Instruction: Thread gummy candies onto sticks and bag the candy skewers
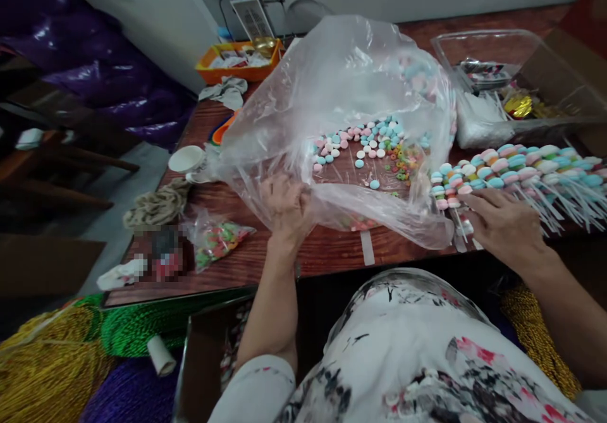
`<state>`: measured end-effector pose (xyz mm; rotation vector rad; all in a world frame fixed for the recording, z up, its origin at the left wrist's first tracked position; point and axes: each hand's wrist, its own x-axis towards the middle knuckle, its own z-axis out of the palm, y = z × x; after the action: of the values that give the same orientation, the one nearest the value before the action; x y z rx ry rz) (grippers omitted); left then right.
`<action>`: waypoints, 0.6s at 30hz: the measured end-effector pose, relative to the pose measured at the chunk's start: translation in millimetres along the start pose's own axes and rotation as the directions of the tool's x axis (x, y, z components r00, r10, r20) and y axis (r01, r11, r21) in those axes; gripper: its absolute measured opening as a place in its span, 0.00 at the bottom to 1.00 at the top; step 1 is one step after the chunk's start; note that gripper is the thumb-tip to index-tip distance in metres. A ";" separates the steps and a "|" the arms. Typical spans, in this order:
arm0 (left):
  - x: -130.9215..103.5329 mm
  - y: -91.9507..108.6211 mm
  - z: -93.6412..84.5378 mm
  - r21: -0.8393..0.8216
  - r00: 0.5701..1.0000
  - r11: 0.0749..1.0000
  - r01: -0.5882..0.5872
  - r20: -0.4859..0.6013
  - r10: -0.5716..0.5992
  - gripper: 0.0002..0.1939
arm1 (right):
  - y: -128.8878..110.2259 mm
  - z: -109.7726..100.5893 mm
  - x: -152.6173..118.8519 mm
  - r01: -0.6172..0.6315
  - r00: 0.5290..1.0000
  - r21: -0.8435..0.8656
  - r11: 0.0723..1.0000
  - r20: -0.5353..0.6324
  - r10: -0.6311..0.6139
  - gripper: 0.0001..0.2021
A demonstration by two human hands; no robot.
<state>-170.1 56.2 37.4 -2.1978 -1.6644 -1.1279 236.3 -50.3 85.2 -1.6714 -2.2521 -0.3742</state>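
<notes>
My left hand is closed on the gathered near-left edge of a large clear plastic bag. The bag lies wide on the table, its mouth towards me. Loose pink, blue and white candies lie inside it, with small green and orange rings beside them. My right hand is at the left end of a row of candy sticks, pastel candies stacked on white sticks. Its fingers bend around the lower part of the nearest candy stick; the fingertips are partly hidden.
Left on the wooden table are a small bag of rings, a crumpled cloth and a white bowl. An orange tray stands behind. A clear plastic box and a cardboard box are at the back right.
</notes>
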 end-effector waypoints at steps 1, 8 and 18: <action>4.8 -4.7 -0.4 -0.013 1.000 1.000 0.016 -0.017 -0.016 0.10 | -2.9 0.1 6.2 0.031 0.998 -0.043 0.999 0.061 -0.029 0.17; 47.6 -47.3 21.2 -0.154 0.990 0.979 0.133 -0.016 -0.138 0.06 | -38.1 24.4 38.9 0.215 0.934 0.030 0.976 0.286 -0.214 0.14; 106.6 -21.9 51.0 0.319 0.913 0.947 -0.047 0.397 -0.089 0.13 | -22.3 6.3 190.5 0.178 0.952 0.121 0.977 -0.270 -0.140 0.34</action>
<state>-155.6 172.5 63.9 -2.3001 -1.8667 -0.3627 162.8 112.8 154.4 -1.2903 -2.1656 -0.4304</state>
